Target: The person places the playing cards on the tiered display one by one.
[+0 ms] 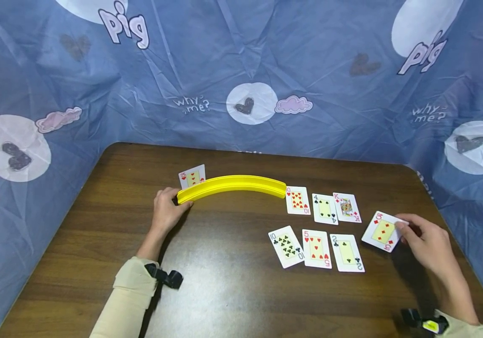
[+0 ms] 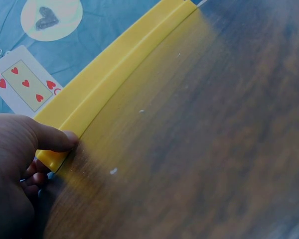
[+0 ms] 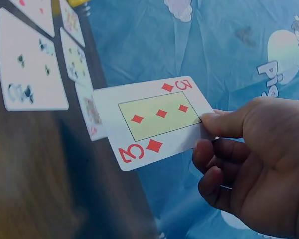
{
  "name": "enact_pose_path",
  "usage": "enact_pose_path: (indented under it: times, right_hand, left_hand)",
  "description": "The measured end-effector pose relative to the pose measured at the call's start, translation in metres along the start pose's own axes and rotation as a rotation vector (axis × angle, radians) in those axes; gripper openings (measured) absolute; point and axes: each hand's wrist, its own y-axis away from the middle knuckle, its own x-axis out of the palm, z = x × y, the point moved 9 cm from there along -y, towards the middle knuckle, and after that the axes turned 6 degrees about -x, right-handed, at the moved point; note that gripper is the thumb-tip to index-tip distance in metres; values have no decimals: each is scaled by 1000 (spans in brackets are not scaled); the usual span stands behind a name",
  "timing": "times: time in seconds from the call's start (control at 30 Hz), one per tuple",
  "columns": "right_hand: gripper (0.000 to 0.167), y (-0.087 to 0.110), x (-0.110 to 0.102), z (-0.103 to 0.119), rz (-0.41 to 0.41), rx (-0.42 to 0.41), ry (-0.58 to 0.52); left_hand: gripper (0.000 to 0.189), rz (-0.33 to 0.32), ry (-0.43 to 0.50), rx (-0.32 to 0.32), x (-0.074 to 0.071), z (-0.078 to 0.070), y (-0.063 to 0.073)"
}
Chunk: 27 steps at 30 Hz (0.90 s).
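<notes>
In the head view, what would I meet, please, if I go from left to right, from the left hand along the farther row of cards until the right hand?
Left hand → yellow curved piece → ten of hearts → black four → red king → three of diamonds → right hand.

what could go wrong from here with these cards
The right hand pinches the three of diamonds near one edge only, so it might tilt or slip.

The left hand grips the yellow holder at one end; a jog there could tip or shift the three of hearts by that end.

The holder's other end looks very close to the ten of hearts, so a swing may nudge that card.
</notes>
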Motion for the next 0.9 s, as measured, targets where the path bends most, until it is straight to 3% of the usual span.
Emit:
enact_pose_path:
  times: [0.2,0.63,0.9]
  right_hand:
    - [21,-14,-1,14,-22,16,-30]
    - [18,-43,5,54,-92,-48,-127]
    - [17,-58,14,79,-75,-104,-157]
  left_hand:
    - [35,9,5,3,0,-1,0]
    - [34,14,-1,-6,-1,-1,1]
    - [37,7,-10,-8,-1,-1,1]
